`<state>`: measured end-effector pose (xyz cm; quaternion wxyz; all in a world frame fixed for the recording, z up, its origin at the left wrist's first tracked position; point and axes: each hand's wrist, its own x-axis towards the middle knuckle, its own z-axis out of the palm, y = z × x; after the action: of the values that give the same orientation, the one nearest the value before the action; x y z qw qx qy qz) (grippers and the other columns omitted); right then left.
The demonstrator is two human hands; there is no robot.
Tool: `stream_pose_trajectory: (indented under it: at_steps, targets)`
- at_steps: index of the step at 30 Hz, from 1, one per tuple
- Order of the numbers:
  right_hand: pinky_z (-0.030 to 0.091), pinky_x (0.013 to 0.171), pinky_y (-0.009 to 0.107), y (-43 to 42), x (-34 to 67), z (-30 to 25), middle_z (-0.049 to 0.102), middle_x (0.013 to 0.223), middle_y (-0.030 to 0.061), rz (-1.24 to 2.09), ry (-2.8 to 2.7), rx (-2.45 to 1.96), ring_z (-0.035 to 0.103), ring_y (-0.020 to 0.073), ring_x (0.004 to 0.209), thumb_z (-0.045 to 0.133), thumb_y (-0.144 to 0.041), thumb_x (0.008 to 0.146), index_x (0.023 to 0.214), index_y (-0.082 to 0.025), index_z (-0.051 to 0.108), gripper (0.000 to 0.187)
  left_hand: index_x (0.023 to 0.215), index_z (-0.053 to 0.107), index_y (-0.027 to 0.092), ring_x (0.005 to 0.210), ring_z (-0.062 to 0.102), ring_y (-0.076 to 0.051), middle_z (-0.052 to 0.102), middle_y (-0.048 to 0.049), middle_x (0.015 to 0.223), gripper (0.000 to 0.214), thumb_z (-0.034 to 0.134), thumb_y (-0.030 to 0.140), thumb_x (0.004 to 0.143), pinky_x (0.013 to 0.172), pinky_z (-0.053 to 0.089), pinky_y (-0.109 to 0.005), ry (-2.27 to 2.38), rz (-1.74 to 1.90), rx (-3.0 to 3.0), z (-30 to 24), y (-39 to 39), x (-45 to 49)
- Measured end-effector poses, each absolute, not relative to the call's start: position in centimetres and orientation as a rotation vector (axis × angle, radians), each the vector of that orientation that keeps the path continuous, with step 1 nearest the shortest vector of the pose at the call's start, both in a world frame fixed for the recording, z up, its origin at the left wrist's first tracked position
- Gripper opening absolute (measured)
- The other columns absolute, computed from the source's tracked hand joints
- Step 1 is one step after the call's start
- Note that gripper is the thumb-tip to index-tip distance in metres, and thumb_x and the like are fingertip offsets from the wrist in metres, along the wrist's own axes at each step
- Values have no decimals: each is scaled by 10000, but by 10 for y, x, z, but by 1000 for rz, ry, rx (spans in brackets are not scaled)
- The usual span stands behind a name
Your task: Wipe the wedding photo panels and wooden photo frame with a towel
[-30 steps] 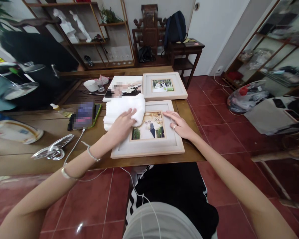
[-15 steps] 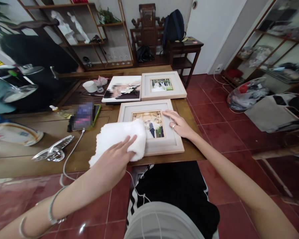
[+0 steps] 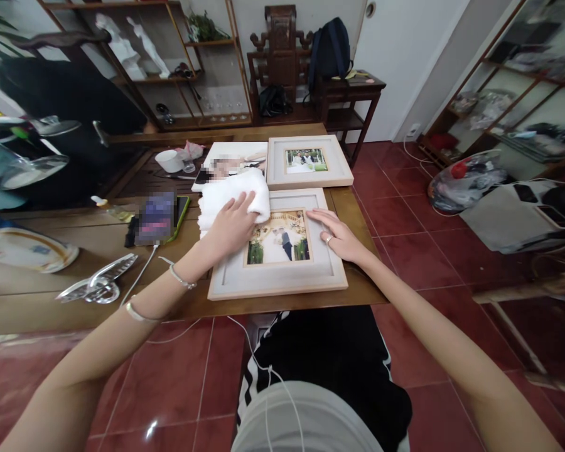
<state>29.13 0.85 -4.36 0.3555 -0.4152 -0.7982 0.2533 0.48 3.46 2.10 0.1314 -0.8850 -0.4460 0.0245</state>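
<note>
A light wooden picture frame (image 3: 282,285) with a wedding photo lies flat at the table's near edge. My left hand (image 3: 235,223) presses a folded white towel (image 3: 233,188) onto the frame's upper left part, fingers bent over the cloth. The towel hides that corner and overlaps the lower part of a canvas photo print (image 3: 226,154) behind it. My right hand (image 3: 343,238), wearing a ring, rests with fingers stretched flat on the frame's right side, beside the photo. A second framed photo (image 3: 308,179) lies just behind.
On the wooden table (image 3: 179,301) to the left are a phone (image 3: 157,218) on a white cable, a small dropper bottle (image 3: 113,210), a shiny silver object (image 3: 98,279) and a white cup (image 3: 169,161). A chair (image 3: 280,56) and a side table (image 3: 351,88) stand beyond.
My left hand has slid the towel away from me, from the frame's lower left to its upper left, uncovering the lower left corner. My right hand has stayed in place.
</note>
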Motion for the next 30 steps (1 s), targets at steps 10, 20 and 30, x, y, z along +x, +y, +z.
stream_pose_trajectory:
  at_steps: [10,20,30]
  targets:
    - [269,1192,553,9,289,-44,500,1465,70,668,-2045,-1088,375,255,1421,436,-64,756,1391,-262,518,671,1034,704,99,1331,474,-384,433,-232,1483,365,551,-15,723,1016,484,-453,-1126,536,-2878,68,-81,9]
    - [269,1195,540,8,289,-43,499,1464,62,666,-2050,-1084,377,244,1418,429,-61,760,1388,-267,518,668,1018,712,72,1373,396,-406,383,-244,1509,322,474,-2,813,1073,439,-498,-1212,229,-2801,40,-67,16]
    - [268,1193,551,7,290,-42,494,1470,74,674,-2051,-1109,367,253,1425,433,-73,760,1392,-256,515,663,943,718,70,1462,230,-387,228,-196,1592,266,457,80,892,1155,276,-580,-1190,-171,-2705,6,35,20]
